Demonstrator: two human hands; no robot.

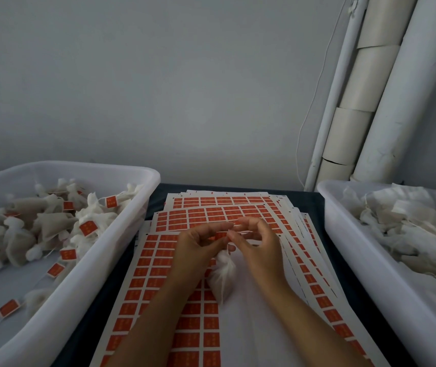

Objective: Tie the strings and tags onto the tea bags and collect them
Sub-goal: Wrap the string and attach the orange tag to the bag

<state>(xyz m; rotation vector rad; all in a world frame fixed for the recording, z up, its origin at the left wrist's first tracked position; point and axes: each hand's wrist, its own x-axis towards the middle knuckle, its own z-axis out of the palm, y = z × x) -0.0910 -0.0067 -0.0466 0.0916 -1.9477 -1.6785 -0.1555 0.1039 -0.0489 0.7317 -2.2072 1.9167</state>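
Observation:
A white tea bag [222, 276] hangs below my two hands over the middle of the table. My left hand [198, 250] pinches the gathered neck of the bag. My right hand [256, 245] has its fingers curled, and its fingertips meet those of the left hand at a thin string [234, 228] above the bag. Under both hands lie sheets of orange tag stickers [156, 274]; part of the top sheet is bare white backing.
A white tub [121, 234] at the left holds several tea bags with orange tags. A second white tub [349, 234] at the right holds tea bags without tags. Pale pipes [370, 88] stand against the grey wall at the back right.

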